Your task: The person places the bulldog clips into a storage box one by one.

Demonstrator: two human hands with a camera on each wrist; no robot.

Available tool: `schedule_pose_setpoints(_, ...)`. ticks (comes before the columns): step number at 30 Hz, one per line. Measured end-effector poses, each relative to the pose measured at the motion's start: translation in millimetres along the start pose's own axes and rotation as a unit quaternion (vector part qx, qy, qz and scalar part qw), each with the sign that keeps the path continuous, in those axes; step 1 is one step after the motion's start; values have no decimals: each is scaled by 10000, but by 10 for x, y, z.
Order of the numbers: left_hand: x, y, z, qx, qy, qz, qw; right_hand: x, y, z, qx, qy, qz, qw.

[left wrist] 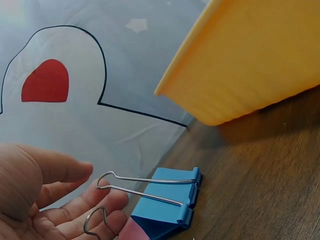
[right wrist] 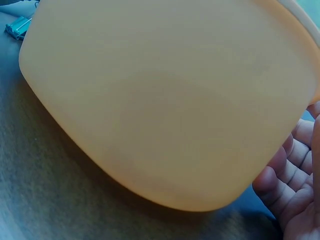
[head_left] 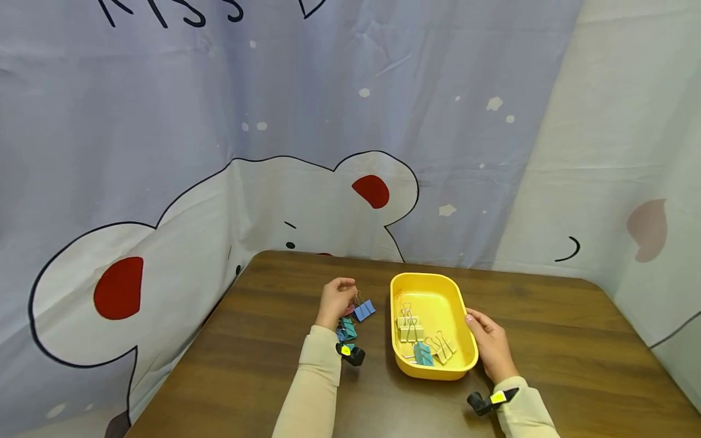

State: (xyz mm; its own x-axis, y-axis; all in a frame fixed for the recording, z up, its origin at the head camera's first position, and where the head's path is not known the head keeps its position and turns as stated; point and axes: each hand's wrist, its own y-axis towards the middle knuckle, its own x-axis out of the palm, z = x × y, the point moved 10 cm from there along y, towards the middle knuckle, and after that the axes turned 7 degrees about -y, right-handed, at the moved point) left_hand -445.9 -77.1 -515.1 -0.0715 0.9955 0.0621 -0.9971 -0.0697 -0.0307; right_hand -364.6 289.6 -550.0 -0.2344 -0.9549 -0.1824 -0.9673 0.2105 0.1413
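Observation:
My left hand point(head_left: 335, 301) reaches over a small group of binder clips left of the yellow tray point(head_left: 473, 359). In the left wrist view, its thumb and fingers point(left wrist: 75, 172) stand apart around the wire handle of a blue binder clip point(left wrist: 167, 192). A pink clip point(left wrist: 132, 231) lies against that one, partly hidden. Teal clips point(head_left: 347, 329) lie nearer, by the left wrist. My right hand point(head_left: 493, 347) grips the tray's right side, thumb at the rim and fingers along the outer wall. Inside the tray are pale yellow clips point(head_left: 411, 331) and a teal clip point(head_left: 423, 353).
The brown wooden table point(head_left: 263, 365) runs out to both sides, with its far edge close behind the tray. A printed curtain point(head_left: 306, 91) hangs behind it. Each wrist wears a small black camera, one point(head_left: 353, 354) on the left.

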Motion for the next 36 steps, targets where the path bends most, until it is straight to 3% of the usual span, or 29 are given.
schedule_pose_setpoints(19, -49, 62, -19, 157, -115, 283, 9994, 6, -11, -10, -44, -5, -11, 10000)
schedule_pose_setpoints(26, -84, 45, 65, 332, -334, 518, 9975, 12, -13, -12, -8, -15, -21, 10000)
schedule_pose_setpoints(30, -81, 21, 174, 619, -454, 686, 9947, 16, -12, -9, 15, -49, -23, 10000)
schedule_pose_setpoints(33, -39, -9, 257, 772, -525, 705, 9931, 13, -10, -6, 30, -55, -8, 10000)
schedule_pose_setpoints(36, 32, -29, 288, 734, -740, 612, 9927, 10, -8, -7, 30, -50, 3, 10000)
